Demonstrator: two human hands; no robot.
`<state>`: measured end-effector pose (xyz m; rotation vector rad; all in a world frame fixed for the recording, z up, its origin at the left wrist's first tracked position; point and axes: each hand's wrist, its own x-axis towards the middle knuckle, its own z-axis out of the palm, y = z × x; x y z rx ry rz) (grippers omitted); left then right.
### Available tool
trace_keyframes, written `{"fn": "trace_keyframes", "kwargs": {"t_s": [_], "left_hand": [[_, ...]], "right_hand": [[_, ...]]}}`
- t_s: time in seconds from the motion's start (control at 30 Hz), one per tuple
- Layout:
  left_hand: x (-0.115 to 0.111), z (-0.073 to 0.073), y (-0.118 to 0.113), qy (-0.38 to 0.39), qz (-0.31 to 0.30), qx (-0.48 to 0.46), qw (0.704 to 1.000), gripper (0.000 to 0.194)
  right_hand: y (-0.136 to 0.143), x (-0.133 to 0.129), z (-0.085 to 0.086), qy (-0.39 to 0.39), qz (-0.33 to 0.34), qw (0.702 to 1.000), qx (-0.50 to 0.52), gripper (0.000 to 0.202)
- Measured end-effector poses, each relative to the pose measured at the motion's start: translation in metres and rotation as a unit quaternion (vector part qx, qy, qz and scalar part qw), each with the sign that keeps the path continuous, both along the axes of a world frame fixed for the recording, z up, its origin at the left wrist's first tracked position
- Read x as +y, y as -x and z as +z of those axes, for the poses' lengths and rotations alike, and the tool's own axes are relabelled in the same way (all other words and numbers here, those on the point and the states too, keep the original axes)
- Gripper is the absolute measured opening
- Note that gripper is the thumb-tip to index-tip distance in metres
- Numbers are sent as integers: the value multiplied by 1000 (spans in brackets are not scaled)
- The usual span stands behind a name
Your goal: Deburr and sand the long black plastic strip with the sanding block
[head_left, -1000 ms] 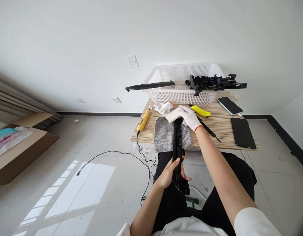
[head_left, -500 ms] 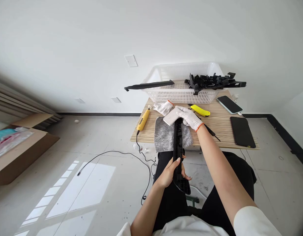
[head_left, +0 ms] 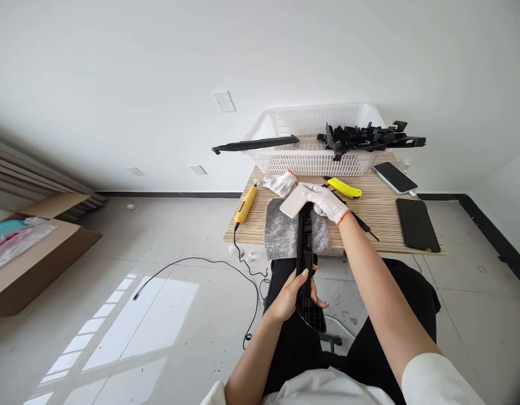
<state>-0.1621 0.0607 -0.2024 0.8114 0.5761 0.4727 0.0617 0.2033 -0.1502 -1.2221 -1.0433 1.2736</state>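
A long black plastic part [head_left: 304, 242] runs from my lap up over a grey cloth [head_left: 280, 230] at the table's front edge. My bare left hand [head_left: 294, 289] is wrapped round its lower half. My right hand [head_left: 322, 201], in a white knit glove with an orange cuff, grips a flat white sanding block [head_left: 294, 201] at the part's far end. The block's underside, and whether it touches the part, is hidden. Just beyond lies a spare white glove [head_left: 280, 183].
A white basket [head_left: 310, 164] at the back holds a pile of black plastic parts [head_left: 365, 139], with a long black strip [head_left: 255, 145] across its rim. On the table [head_left: 378, 199] lie a yellow rotary tool [head_left: 246, 205], a yellow utility knife [head_left: 344, 188] and two phones [head_left: 417, 225]. A cable [head_left: 209, 260] crosses the floor.
Both hands, the black part and the white block stay almost where they were. The view has shifted only slightly.
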Motion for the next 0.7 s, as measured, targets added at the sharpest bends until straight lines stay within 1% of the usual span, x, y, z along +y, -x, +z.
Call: {"fn": "trace_keyframes", "kwargs": {"t_s": [0.1,0.13,0.23,0.27,0.3,0.4,0.43,0.57,0.7], "left_hand": [[0,0,0,3,6,4,1000,49],[0,0,0,4,8,4,1000,50],[1,1,1,10,12,3,1000,52],[1,2,1,11,12,3,1000,53],[1,2,1,12,13,3,1000,54],[1,4,1,13,16,5,1000,55],[1,4,1,14,17,5,1000,56],[-1,5,0,11,18,7,1000,57],[0,5,1,20,28,0,999,54]], "right_hand": [[0,-1,2,-3,-19,1000,8,49],[0,-2,3,-5,-15,1000,9,49],[0,-5,5,-13,35,999,16,52],[0,-6,4,-15,41,999,16,52],[0,-5,3,-15,33,999,13,51],[1,-2,-1,-9,-29,999,-9,47],[1,0,-3,-9,-38,999,-12,46],[0,0,-2,-9,1,1000,1,43],[-1,-5,2,-10,5,1000,-7,40]]}}
